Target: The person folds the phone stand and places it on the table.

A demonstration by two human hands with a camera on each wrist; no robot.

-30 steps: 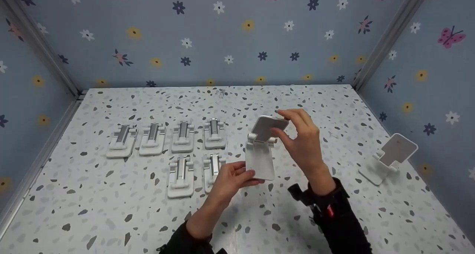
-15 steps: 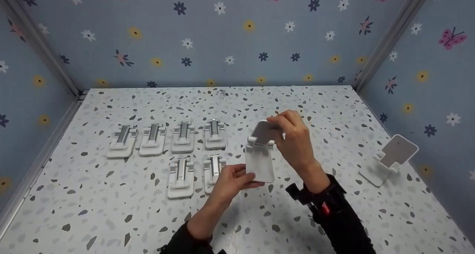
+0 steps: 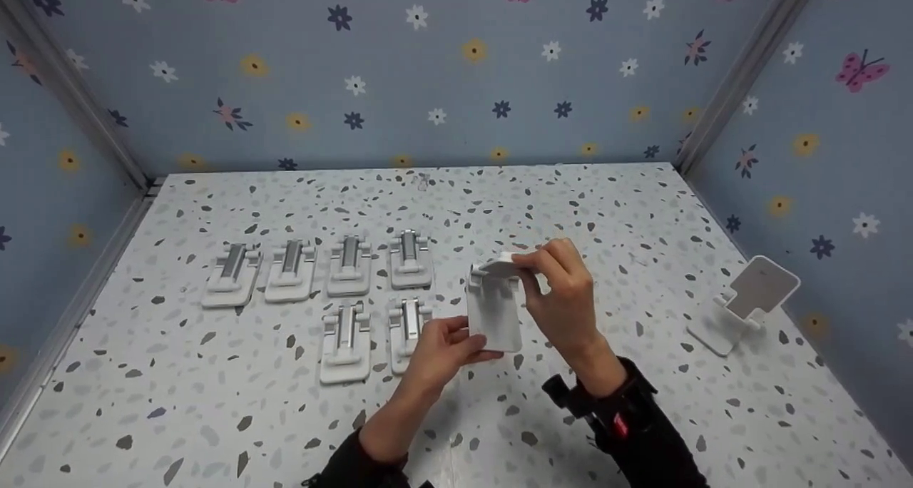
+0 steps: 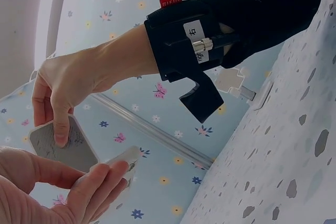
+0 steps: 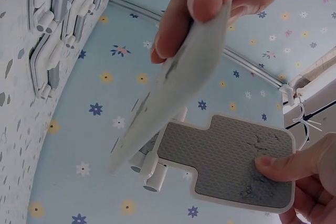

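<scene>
A white folding phone stand (image 3: 494,317) is held up between both hands over the table. My left hand (image 3: 446,345) pinches the edge of its flat white base, thumb on top and fingers beneath. With thumb and fingers my right hand (image 3: 563,288) grips the hinged plate at the far end, which leans over the base. In the right wrist view that plate shows a grey textured pad (image 5: 226,161) with the right thumb pressed on it. The left fingers (image 4: 100,187) hold the base edge in the left wrist view.
Several folded phone stands (image 3: 349,267) lie in two rows on the speckled table (image 3: 214,395), left of the hands. An unfolded phone stand (image 3: 749,299) stands at the right. Blue flowered panels (image 3: 399,67) enclose the back and sides.
My right hand has moved toward me and down, tilting the hinged plate farther over the base. The left hand keeps its grip on the base. The stands on the table stay put.
</scene>
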